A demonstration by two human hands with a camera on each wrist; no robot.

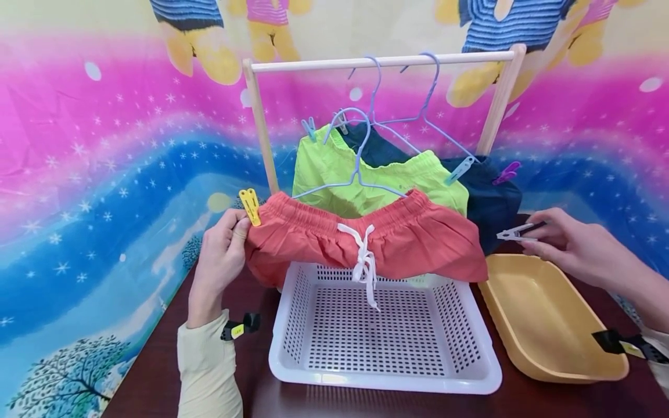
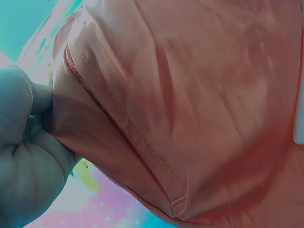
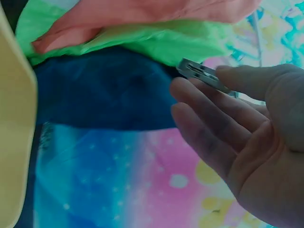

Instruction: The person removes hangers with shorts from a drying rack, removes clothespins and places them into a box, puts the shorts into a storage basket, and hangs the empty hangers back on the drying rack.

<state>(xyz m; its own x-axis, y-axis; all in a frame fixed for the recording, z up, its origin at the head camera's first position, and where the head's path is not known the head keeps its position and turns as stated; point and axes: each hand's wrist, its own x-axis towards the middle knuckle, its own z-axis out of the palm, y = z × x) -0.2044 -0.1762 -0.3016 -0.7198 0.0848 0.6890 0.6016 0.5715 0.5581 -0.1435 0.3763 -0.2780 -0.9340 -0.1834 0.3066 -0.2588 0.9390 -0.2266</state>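
Observation:
Red shorts (image 1: 313,232) with a white drawstring (image 1: 364,261) spread across the back of the white basket. Behind their waistband is a purple hanger (image 1: 358,174), its hook below the rail in the head view. A yellow clothespin (image 1: 250,206) clips the waistband's left corner. Just beneath it my left hand (image 1: 219,255) pinches the shorts' edge; in the left wrist view, thumb and fingers (image 2: 28,123) grip the cloth by a seam. Right of the shorts, my right hand (image 1: 580,244) holds a grey clothespin (image 1: 514,232) between thumb and fingers, apart from the red cloth.
A wooden rack (image 1: 313,65) carries two more hangers, with lime-green shorts (image 1: 324,168) and a dark navy garment (image 1: 493,200) clipped by clothespins. The white basket (image 1: 384,380) stands in front. At right is a yellow tray (image 1: 569,371) on the dark table (image 1: 256,360).

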